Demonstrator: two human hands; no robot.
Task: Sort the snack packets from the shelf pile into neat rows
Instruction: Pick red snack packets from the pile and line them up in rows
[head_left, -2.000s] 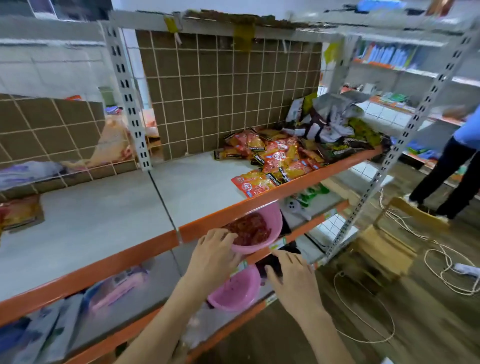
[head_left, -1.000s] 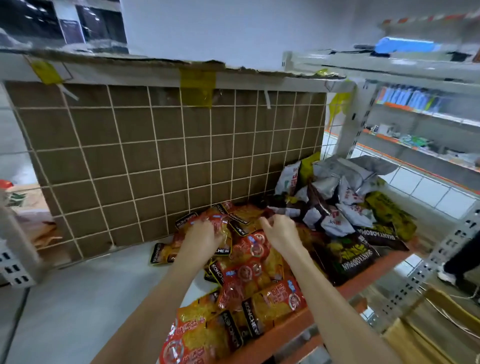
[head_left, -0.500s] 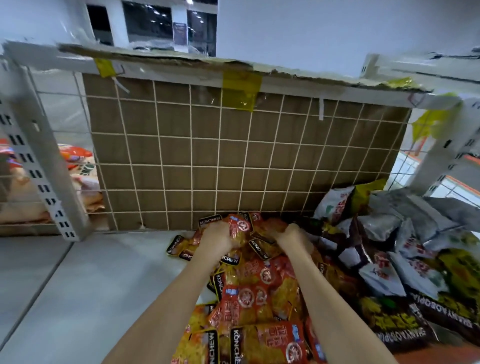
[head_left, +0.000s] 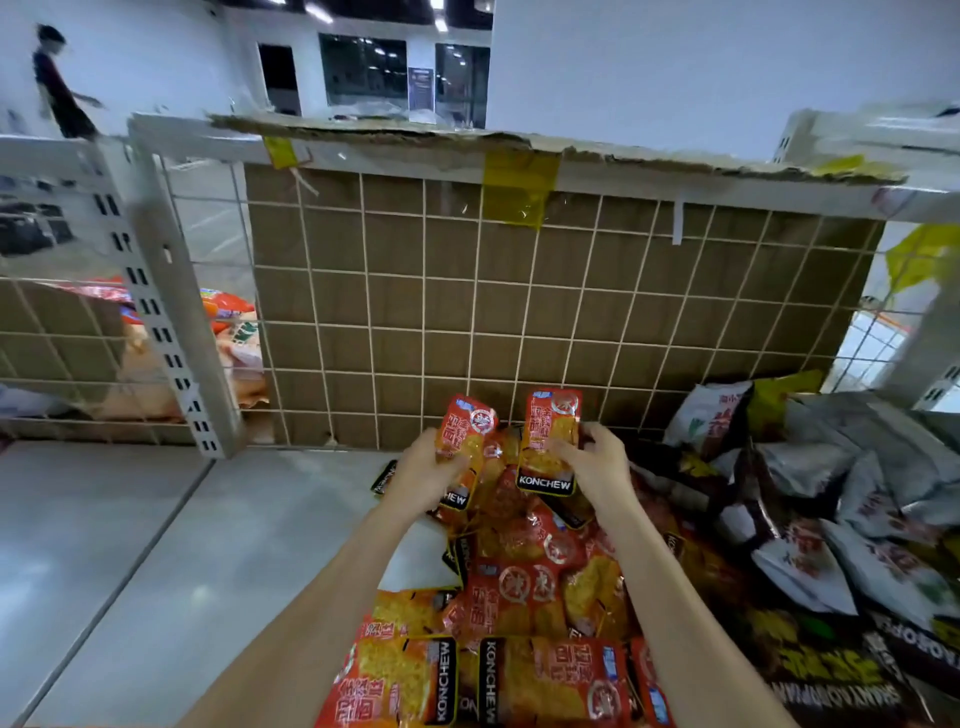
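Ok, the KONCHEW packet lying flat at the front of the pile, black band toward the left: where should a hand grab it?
Probably by its right short edge, coming from above and the right. The front packet lies flat, label up, with other red packets overlapping its far side, so a pinch grip on that end could slide it out. Both the left hand and right hand already hold packets.

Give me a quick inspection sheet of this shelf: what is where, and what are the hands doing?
Surface: grey shelf, bare on the left.
Job's things: red-orange packet pile at centre; left packet and right packet lifted upright above it.
Clutter: silver and dark bags heaped on the right.
Hands: left hand grips the left packet; right hand grips the right packet.
Cables: nothing seen.
Surroundings: wire grid backed by cardboard; a person far left.
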